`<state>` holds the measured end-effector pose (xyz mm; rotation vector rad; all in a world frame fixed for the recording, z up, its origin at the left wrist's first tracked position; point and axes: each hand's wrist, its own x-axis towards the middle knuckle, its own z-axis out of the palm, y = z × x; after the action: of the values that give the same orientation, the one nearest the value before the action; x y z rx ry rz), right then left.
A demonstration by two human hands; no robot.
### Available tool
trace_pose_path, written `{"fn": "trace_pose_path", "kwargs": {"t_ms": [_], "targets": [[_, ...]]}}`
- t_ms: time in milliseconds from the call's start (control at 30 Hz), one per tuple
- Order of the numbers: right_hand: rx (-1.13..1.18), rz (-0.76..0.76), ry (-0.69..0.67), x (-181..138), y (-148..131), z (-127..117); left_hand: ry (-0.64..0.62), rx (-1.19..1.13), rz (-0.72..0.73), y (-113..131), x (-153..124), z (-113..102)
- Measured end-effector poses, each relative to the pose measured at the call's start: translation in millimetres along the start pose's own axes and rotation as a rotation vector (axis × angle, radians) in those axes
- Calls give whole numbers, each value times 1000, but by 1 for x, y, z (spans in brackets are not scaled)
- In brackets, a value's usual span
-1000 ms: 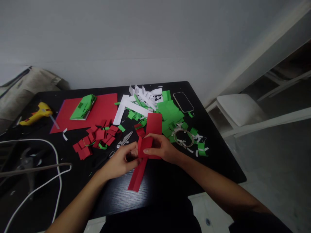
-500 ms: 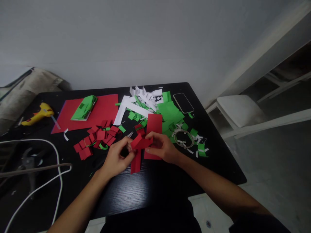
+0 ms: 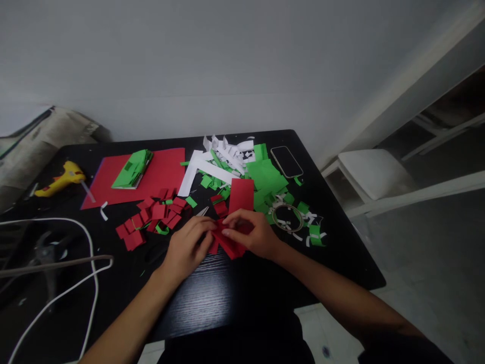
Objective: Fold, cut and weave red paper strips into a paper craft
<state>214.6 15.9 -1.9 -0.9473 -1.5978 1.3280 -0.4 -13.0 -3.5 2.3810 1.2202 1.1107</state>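
Note:
Both hands meet over the middle of the black table point(image 3: 212, 298). My left hand point(image 3: 188, 247) and my right hand point(image 3: 253, 234) pinch a folded red paper strip point(image 3: 227, 243) between them, pressed low against the tabletop. Right behind the fingers lies a flat red paper rectangle point(image 3: 241, 195). Scissors point(image 3: 201, 211) poke out just past my left hand, mostly hidden. A heap of small red paper squares point(image 3: 151, 216) lies to the left of my left hand.
A large red sheet point(image 3: 166, 169) carries a stack of green paper point(image 3: 133, 168). Green and white scraps point(image 3: 242, 164) pile at the back, with a phone point(image 3: 286, 161), a tape ring point(image 3: 287, 216), a yellow glue gun point(image 3: 60, 178) and a white cable point(image 3: 89, 263). A white chair point(image 3: 373, 172) stands to the right.
The long red strip that hung toward the table's front has been folded up into a short bundle. Both hands have dropped closer to the tabletop and nearer each other.

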Motion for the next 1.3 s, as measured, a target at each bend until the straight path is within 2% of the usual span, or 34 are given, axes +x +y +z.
{"fn": "trace_pose_path", "kwargs": {"t_ms": [167,433,533,700,833,900,1300], "targets": [[-98,-5,48,1,4,2,-26,10,13,2,-1,2],[62,110,42,0,7,4,-65,-70,-15,6,0,2],[23,112,63,-1,7,2,-120,-159,-31,7,-1,-4],[-58,97,32,0,4,2,-182,-336,-121,5,3,-11],[-121,73,6,-1,2,5,-158,-385,-340,4,6,-4],[-147,59,0,-3,2,6,-168,-384,-400,4,6,1],[-212,44,-36,-6,10,8,-319,-383,-479,-1,6,2]]}}
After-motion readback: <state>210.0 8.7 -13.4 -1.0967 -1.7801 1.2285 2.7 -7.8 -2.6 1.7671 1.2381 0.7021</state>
